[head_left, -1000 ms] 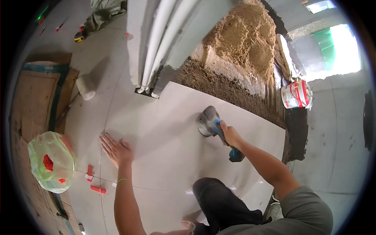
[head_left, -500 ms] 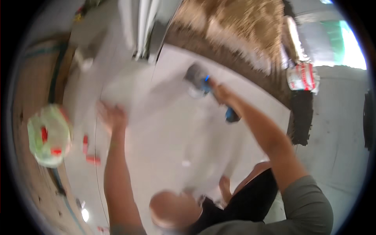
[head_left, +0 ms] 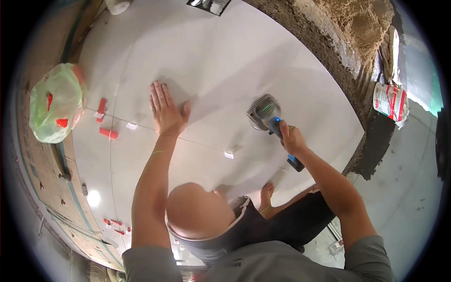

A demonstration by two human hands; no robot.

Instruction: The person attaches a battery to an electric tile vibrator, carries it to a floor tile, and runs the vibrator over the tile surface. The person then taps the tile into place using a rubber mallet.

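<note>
My left hand (head_left: 167,113) lies flat on a large pale floor tile (head_left: 211,89), fingers together and stretched out, thumb apart. It holds nothing. My right hand (head_left: 292,139) is wrapped round the handle of a grey and blue cordless tile vibrator (head_left: 267,111), its round head down at the tile's surface and a small blue light glowing on it. A white levelling clip (head_left: 229,155) stands up from the joint on my side of the tile. Another white clip (head_left: 132,126) sits farther left along that joint, close to a red wedge (head_left: 108,133).
At the left, a light green plastic bag (head_left: 56,105) holds red wedges beside brown boards (head_left: 68,155). Rough mortar (head_left: 324,51) borders the tile's far right edge, with a sand heap (head_left: 361,21) behind. A red and white sack (head_left: 391,101) lies right. My bare foot (head_left: 267,191) is near.
The view has shifted. My left hand, blurred before, now rests flat on the tile, farther right of the red wedges. The vibrator has come nearer to me, still in my right hand.
</note>
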